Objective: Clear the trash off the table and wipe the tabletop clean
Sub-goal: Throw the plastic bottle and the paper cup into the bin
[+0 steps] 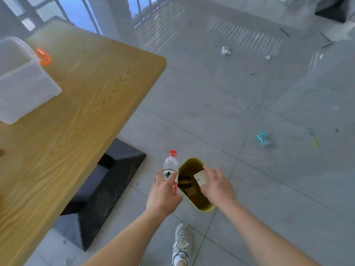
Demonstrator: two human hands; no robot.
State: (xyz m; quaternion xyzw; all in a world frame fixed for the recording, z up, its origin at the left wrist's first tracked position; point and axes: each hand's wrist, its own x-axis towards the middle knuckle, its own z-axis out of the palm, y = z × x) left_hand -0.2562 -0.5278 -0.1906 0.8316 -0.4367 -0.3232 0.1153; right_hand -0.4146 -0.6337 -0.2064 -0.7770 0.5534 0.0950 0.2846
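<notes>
Trash here means a clear plastic bottle (170, 167) with a red cap and a small paper cup (201, 180), both held above a yellow bin (199, 206) that stands on the grey tiled floor (211, 116) just off the near right corner of the bench (80, 104). That bench is wood-grained, on a black base (107, 181), with tall windows behind it. Toward its far left edge sits a translucent plastic box (23, 81) with an orange clip (43, 57); what it holds cannot be told. Crumpled white paper (226, 50), a bluish wrapper (264, 138) and a few small bits lie scattered on the floor, well apart from the bin. Inside the bin are some brownish cardboard-like pieces (189, 190). The left hand (163, 194) has its grip wrapped round the bottle's lower body, held upright beside the bin's left rim. The right hand (217, 186) pinches the cup, tilted over the bin's opening. A pale sneaker (182, 244) stands on the floor below.
</notes>
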